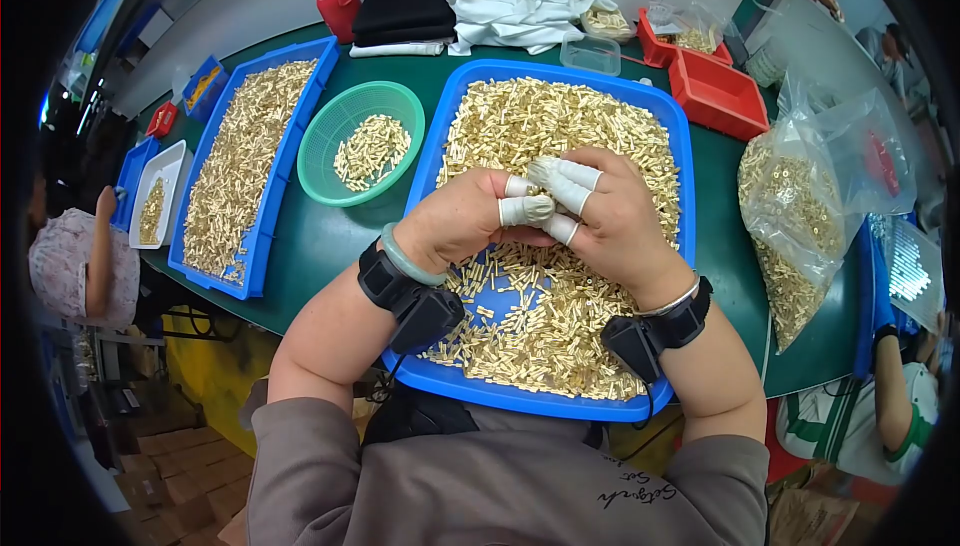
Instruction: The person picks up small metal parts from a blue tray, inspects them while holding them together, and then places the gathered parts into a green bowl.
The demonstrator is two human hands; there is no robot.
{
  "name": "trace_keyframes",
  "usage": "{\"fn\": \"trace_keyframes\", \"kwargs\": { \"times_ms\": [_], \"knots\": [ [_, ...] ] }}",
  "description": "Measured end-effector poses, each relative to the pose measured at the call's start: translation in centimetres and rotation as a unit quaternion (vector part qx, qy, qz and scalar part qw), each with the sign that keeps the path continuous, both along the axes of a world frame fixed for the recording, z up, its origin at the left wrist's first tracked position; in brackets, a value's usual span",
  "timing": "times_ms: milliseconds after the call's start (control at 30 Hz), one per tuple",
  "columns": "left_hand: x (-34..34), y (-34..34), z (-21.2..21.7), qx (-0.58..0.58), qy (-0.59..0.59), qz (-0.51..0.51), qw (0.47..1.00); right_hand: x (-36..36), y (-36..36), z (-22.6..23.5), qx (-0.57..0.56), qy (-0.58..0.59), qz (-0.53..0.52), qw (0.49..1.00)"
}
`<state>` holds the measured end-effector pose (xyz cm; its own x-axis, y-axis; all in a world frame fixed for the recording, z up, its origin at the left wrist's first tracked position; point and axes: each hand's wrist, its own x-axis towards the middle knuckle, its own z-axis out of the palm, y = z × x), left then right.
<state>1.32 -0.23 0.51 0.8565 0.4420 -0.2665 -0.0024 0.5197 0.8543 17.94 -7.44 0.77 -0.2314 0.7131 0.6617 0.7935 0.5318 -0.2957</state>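
Observation:
My left hand (462,218) and my right hand (618,218) meet over a blue tray (684,196) heaped with small brass-coloured metal pieces (560,111). White finger covers wrap several fingertips on both hands. The fingers of each hand are pinched together, tips against tips. Whatever sits between them is too small and too covered to make out. Below my hands the pieces lie thinner, and some of the tray's blue bottom shows.
Left of the tray stand a green basket (312,151) with a few pieces and a long blue tray (262,196) of pieces. On the right are a red bin (715,96) and a clear bag (800,216) of pieces. Folded cloths (405,11) lie behind. People sit at both sides.

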Motion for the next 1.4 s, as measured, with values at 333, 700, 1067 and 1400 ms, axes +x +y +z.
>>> {"fn": "trace_keyframes", "kwargs": {
  "times_ms": [333, 700, 1067, 1400],
  "knots": [
    [0.2, -0.3, 0.1, 0.020, 0.031, 0.014, 0.999, -0.3, -0.4, 0.8, 0.001, 0.003, 0.003, 1.000],
    [0.2, -0.3, -0.1, 0.032, 0.006, 0.014, 0.999, -0.3, -0.5, 0.7, 0.041, -0.029, -0.036, 0.998],
    [-0.2, 0.0, -1.0, 0.050, -0.026, -0.023, 0.998, -0.5, -0.5, 1.0, 0.011, -0.008, 0.009, 1.000],
    [-0.2, 0.1, -0.8, -0.008, -0.022, -0.065, 0.998, -0.2, -0.6, 0.7, 0.012, -0.019, 0.049, 0.999]
  ]
}}
